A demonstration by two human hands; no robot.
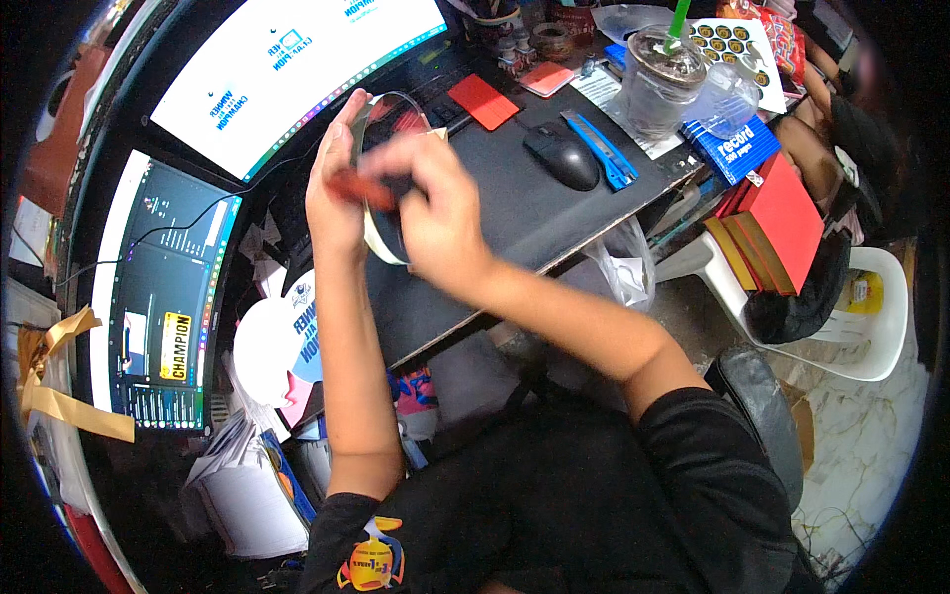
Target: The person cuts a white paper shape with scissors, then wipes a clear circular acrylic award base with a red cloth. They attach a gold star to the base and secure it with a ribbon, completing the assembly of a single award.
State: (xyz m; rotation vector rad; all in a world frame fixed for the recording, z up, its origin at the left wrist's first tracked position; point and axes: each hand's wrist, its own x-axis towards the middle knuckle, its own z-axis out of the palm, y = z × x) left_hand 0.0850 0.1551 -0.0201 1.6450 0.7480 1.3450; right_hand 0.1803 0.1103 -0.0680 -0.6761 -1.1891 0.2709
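Note:
My left hand (334,193) is raised over the desk, its fingers pointing up along one side of a round, thin-rimmed piece (384,241) with a pale edge and a dark, glossy face. The hand supports this piece on edge, tilted. My right hand (440,203) is smeared by motion, its fingers curled around a small red and dark object (359,186) held against or just in front of the round piece. What exactly the small object is, I cannot make out. Nearest to my hands on the desk lie a red card (483,102) and a black computer mouse (561,155).
A blue cutter knife (602,150) lies beside the mouse. Farther right stand a lidded plastic cup (661,94) with a green straw and a blue record book (734,148). Two lit monitors (163,297) rise at the left. Red books (782,223) rest on a white chair (881,342).

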